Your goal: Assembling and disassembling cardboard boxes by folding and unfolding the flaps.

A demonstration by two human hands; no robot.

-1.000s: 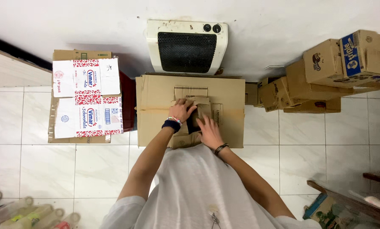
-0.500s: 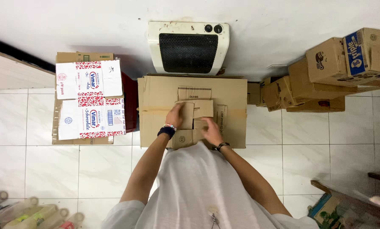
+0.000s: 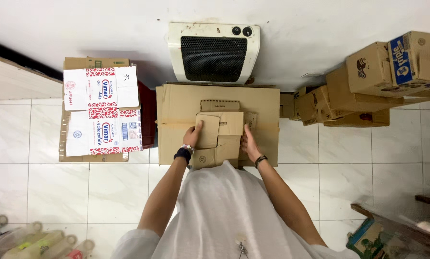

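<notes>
A small brown cardboard box (image 3: 219, 136) with its flaps partly folded rests on a stack of flattened cardboard (image 3: 176, 110) on the floor. My left hand (image 3: 193, 135) grips the box's left side, thumb on a flap. On the box's right side my right hand (image 3: 249, 142) presses with its fingers along the edge. A dark watch sits on my left wrist and a dark band on my right. My white shirt hides the near edge of the box.
A white heater (image 3: 214, 50) stands against the wall behind the cardboard. To the left is a stack of red-and-white printed cartons (image 3: 100, 112). Brown boxes (image 3: 368, 86) are piled at the right. Plastic bottles (image 3: 28, 242) lie at the bottom left, on the white tile floor.
My hands were together on top of the small box; now they have spread apart to its left and right sides, and the flaps lie more folded.
</notes>
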